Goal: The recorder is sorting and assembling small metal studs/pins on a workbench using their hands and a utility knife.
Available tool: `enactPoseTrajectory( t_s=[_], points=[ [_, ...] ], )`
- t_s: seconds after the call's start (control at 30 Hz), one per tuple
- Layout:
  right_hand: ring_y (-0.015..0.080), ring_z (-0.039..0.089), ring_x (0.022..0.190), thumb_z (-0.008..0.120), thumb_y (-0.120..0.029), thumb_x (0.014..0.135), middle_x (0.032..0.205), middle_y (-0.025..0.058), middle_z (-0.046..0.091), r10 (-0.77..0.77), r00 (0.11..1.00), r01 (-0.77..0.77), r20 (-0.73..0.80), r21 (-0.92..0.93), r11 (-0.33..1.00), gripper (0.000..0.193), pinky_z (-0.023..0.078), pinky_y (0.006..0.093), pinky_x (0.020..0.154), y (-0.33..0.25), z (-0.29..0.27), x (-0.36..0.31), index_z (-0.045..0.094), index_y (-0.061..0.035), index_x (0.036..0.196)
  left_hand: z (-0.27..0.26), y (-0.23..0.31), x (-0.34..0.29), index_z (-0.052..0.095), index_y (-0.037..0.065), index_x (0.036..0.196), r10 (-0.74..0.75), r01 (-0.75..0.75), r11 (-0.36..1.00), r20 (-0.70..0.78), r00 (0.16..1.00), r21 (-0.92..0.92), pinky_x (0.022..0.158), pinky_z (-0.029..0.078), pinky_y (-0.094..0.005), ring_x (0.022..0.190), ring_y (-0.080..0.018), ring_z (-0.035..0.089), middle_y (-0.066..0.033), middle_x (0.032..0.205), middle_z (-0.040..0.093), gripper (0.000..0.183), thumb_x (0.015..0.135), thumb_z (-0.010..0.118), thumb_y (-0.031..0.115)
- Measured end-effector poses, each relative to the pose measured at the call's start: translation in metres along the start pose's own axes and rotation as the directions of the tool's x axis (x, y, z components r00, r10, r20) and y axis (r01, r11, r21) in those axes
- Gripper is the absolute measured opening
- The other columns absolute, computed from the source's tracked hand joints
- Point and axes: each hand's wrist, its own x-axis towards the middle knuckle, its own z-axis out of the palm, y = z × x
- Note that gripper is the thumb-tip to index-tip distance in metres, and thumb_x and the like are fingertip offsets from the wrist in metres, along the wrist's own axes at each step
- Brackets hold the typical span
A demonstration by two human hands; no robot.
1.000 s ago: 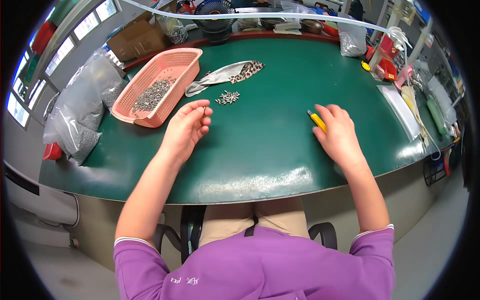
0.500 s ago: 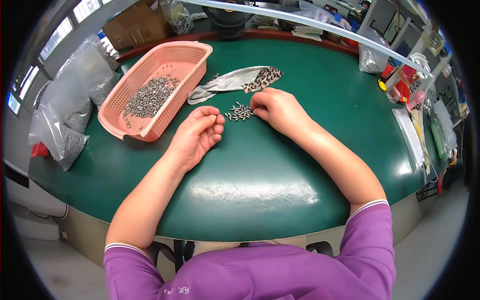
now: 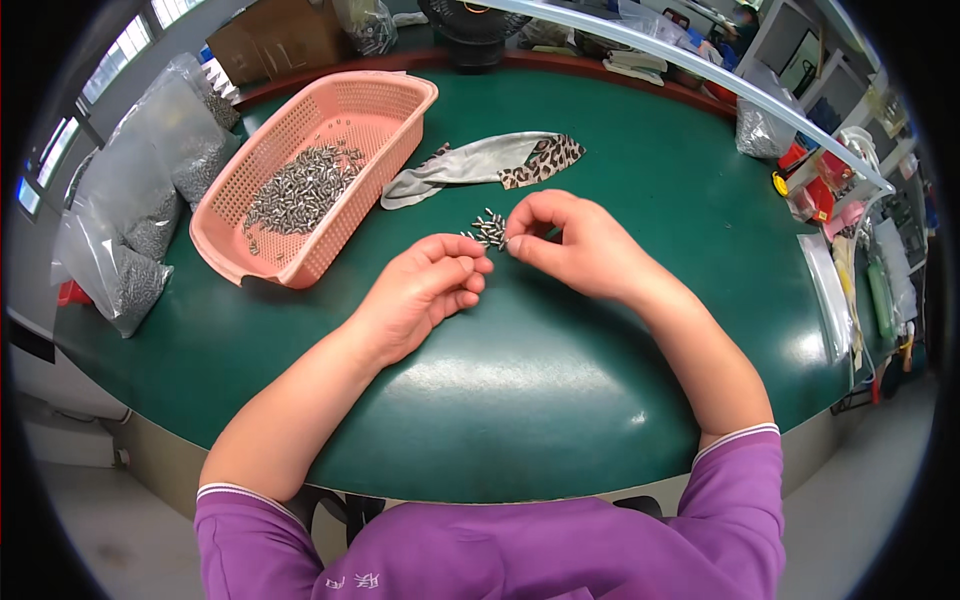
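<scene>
A small heap of shiny, bullet-shaped metal pieces (image 3: pixel 489 228) lies on the green table, between and just beyond my hands. My left hand (image 3: pixel 425 295) is at the near left of the heap, thumb and forefinger pinched together, the other fingers loosely curled; what the pinch holds is too small to make out. At the heap's right edge, my right hand (image 3: pixel 580 245) has thumb and forefinger closed at the tips, touching or nearly touching the pieces. Whether a piece is between those tips is unclear. Many similar pieces (image 3: pixel 305 190) fill part of a pink perforated basket (image 3: pixel 410 125) at left.
Behind the heap lies a grey cloth sleeve with leopard-print trim (image 3: pixel 470 165). Clear plastic bags of metal pieces (image 3: pixel 140 270) stand at the left edge. A black fan (image 3: pixel 470 35) and cardboard box (image 3: pixel 275 45) are at the back. Flat plastic bags (image 3: pixel 828 295) lie at right.
My left hand has moved right, closer to the heap and the right hand. My right hand has shifted slightly nearer me, its thumb and forefinger now forming a rounder pinch. The view has shifted a little.
</scene>
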Motion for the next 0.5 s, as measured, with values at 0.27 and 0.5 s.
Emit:
enactPoseTrajectory(
  t_s=[0.27, 0.5],
  points=[
    [0.0069, 0.054, 0.082, 0.065, -0.012, 0.085, 0.09, -0.0006, 0.057, 0.008, 0.997, -0.023, 0.074, 0.206, 0.978, 0.01, 0.045, 0.023, 0.071, -0.004, 0.012, -0.003, 0.061, -0.0056, 0.092, -0.005, 0.006, 0.012, 0.05, 0.001, 0.108, -0.139, 0.126, 0.986, 0.125, 0.982, 0.111, 0.07, 0.049, -0.0218, 0.076, -0.0087, 0.056, -0.0037, 0.094, 0.058, 0.024, 0.091, 0.059, 0.017],
    [0.0045, 0.053, 0.083, 0.061, -0.007, 0.087, 0.091, -0.0017, 0.058, 0.085, 0.996, -0.068, -0.037, 0.327, 0.943, 0.017, 0.045, 0.0213, 0.074, -0.001, 0.007, 0.002, 0.058, -0.0037, 0.103, -0.014, 0.003, 0.014, 0.052, 0.005, 0.106, -0.06, 0.069, 0.997, 0.23, 0.971, -0.031, 0.064, 0.047, -0.0226, 0.072, -0.0089, 0.055, -0.003, 0.089, 0.057, 0.016, 0.095, 0.05, 0.016]
  ],
)
